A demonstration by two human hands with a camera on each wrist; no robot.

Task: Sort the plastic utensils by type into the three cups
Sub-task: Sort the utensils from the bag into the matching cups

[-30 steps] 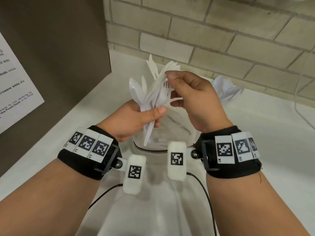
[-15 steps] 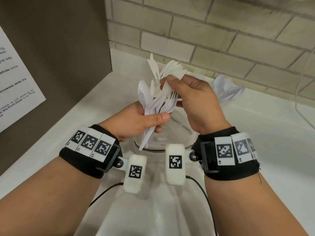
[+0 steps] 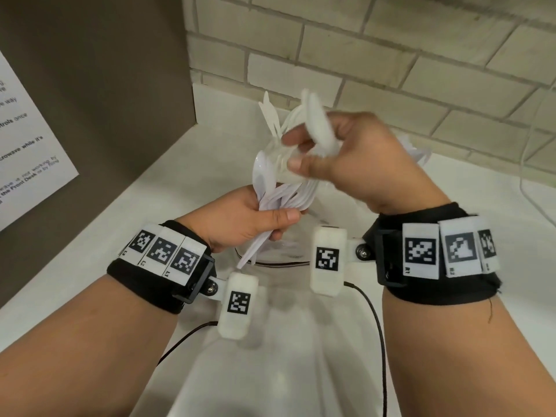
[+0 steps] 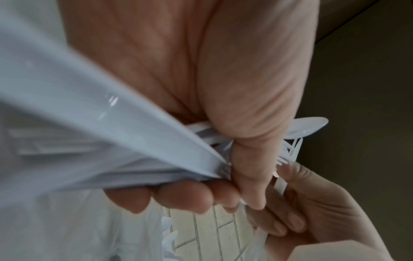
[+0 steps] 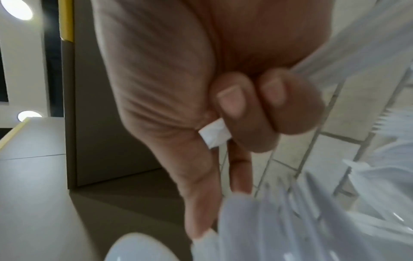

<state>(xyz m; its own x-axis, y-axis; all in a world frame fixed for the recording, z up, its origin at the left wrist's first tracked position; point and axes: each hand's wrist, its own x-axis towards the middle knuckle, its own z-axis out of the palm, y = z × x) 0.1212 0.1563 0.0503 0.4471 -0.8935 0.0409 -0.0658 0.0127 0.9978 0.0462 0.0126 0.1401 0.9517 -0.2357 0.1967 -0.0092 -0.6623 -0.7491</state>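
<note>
My left hand grips a bundle of white plastic utensils by the handles, with spoon bowls and fork tines fanned upward. The left wrist view shows the same bundle clamped between thumb and fingers. My right hand sits just above the bundle with its fingers curled round one white utensil. That utensil is blurred and looks like a spoon. Its handle end pokes out of the fist. A clear cup stands on the counter directly below both hands.
A second cup holding utensils stands behind the hands near the brick wall. A third cup of utensils shows partly behind my right hand. A brown panel with a paper notice bounds the left. A thin cable lies at right.
My right hand has drawn one utensil up out of the bundle and now holds it apart, slightly higher and to the right. My left hand keeps the bundle over the cup.
</note>
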